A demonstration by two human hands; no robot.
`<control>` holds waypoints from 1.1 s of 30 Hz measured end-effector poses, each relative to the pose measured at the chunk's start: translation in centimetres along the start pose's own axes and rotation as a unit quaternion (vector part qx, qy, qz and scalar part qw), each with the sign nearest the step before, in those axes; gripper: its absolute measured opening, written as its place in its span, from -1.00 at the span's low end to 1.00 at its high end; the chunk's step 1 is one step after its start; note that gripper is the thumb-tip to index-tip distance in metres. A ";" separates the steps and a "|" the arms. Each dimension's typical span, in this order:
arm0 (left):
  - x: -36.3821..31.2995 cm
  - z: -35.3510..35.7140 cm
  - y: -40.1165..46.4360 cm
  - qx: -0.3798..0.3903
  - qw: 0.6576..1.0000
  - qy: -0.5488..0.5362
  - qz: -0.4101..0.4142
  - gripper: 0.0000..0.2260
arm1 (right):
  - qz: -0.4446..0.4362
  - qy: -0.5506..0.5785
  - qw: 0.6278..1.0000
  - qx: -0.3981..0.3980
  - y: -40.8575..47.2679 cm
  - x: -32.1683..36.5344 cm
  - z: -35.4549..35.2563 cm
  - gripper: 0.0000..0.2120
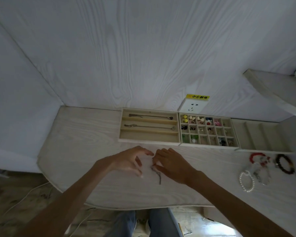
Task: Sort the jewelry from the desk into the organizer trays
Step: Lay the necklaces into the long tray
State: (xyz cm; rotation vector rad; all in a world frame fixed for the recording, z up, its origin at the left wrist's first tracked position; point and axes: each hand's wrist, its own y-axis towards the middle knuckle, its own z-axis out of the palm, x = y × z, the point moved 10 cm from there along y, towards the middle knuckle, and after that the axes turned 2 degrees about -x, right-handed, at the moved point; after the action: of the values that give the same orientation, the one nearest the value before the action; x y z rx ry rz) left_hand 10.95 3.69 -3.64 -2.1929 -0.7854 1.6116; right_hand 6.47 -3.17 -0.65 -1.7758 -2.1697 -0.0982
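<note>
A thin, dark metallic chain (157,173) lies on the pale wood-grain surface (79,151), just in front of the long-slot tray (149,128); its loose end trails toward the near edge, and motion blur hides its detail. The right hand (171,165) pinches the chain's upper end between curled fingers and thumb. The left hand (128,161) hovers beside it with fingers spread and loosely bent, holding nothing. Two similar chains already rest in the long-slot tray's far slots. The grid tray (208,131) beside it holds small colourful pieces, and bead bracelets (263,168) lie at the right, near the ridged tray (258,135).
</note>
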 end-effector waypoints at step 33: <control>-8.2 -12.8 -0.7 -0.082 0.989 -0.043 0.120 -0.84 | 0.165 0.194 0.910 -0.328 -3.7 -6.9 -24.9 -0.93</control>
State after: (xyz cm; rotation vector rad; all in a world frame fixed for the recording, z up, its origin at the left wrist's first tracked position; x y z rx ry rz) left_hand 21.06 0.32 7.14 -2.4258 -0.7233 1.8241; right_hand 9.35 -17.00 21.27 -2.1921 -1.6156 -1.1082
